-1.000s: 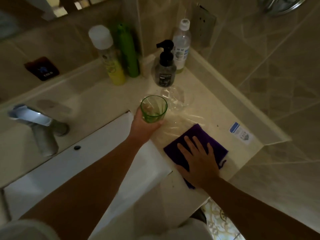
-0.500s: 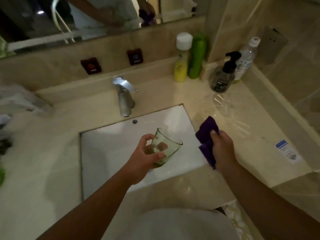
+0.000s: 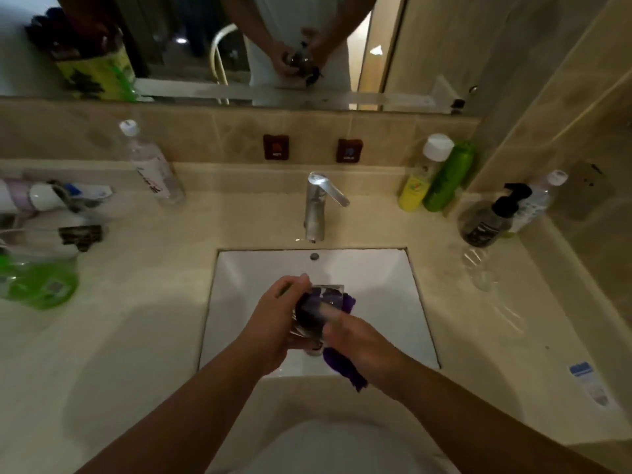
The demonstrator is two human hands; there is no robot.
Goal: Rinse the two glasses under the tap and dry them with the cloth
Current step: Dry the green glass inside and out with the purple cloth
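Beige marble surface (image 3: 143,330) with white sink (image 3: 383,289) set in middle, chrome tap (image 3: 316,206) behind it. Right back corner: yellow bottle (image 3: 419,186) touching green bottle (image 3: 446,181), dark pump bottle (image 3: 487,222), clear bottle (image 3: 537,203). Clear glass (image 3: 478,268) near pump bottle. Left: water bottle (image 3: 154,172), green packet (image 3: 37,283). Label (image 3: 590,383) near right front edge.

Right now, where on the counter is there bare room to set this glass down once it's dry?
Bare counter left of the sink, in front of the green pouch. On the right, a patch between the clear glass and the blue-labelled sachet. The back right corner is crowded: yellow bottle, green bottle, pump bottle.
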